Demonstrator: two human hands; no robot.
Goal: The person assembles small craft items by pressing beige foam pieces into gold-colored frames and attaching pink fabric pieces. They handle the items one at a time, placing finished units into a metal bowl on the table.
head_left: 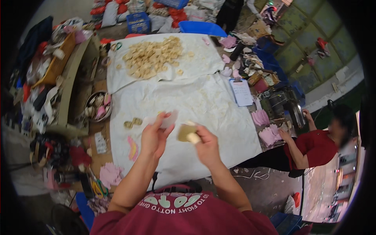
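Note:
My left hand (156,135) is raised over the white cloth-covered table (219,149), its thumb and fingers closed on a thin, pale pinkish piece (170,118). To its right, my right hand (206,144) grips a flat olive-tan piece (185,133) between thumb and fingers. Pale coverings show on that thumb and a fingertip. The two held pieces are apart, and the right one is slightly blurred. Two small olive pieces (132,123) lie on the cloth left of my left hand. Below them is a curved pink strip with a yellow middle (133,149).
A heap of small tan pieces (152,56) covers the table's far part. A clipboard (241,92) lies at the right edge, near stacked pink pieces (270,135). A co-worker (313,149) in red works there. A round bowl (98,105) and yellow-handled scissors (100,188) are at left.

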